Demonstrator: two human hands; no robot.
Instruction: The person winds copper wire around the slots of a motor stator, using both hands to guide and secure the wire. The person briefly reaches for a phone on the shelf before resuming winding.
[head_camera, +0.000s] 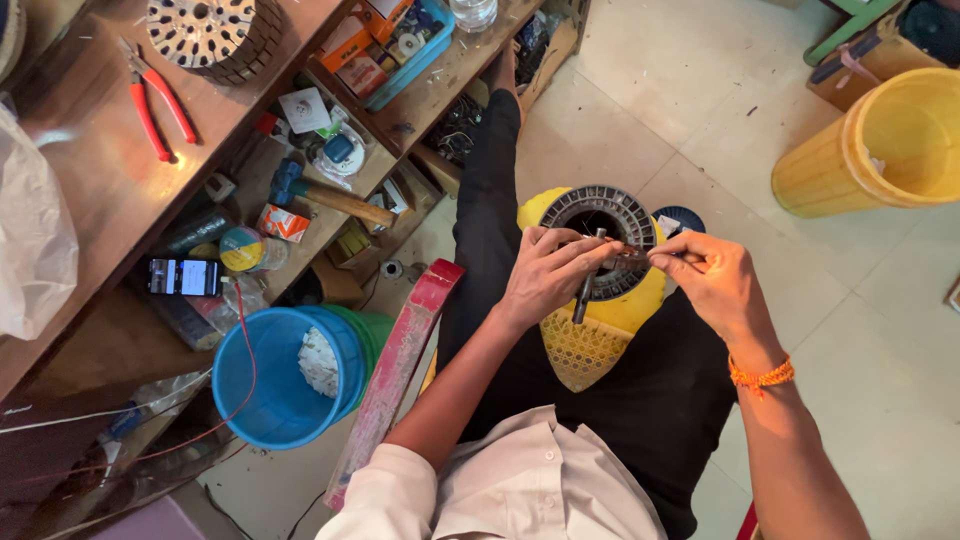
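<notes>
In the head view, a round grey stator core, ringed with narrow slots around a dark hollow centre, is sitting on a yellow plastic stool with a woven-pattern side, between the person's knees, just right of the scene's middle. The left hand is curling over the core's near-left rim, its fingers closing on a thin dark metal tool that is standing almost upright against the core. The right hand, with an orange thread band at its wrist, is pinching a small thin piece at the core's right rim; what that piece is stays too small to make out. The hands are covering the core's near edge, and its winding slots are blurring together. To the left, a blue bucket is standing near the wooden workbench, where red-handled pliers are lying; a yellow bin is being cut off at the far right.
</notes>
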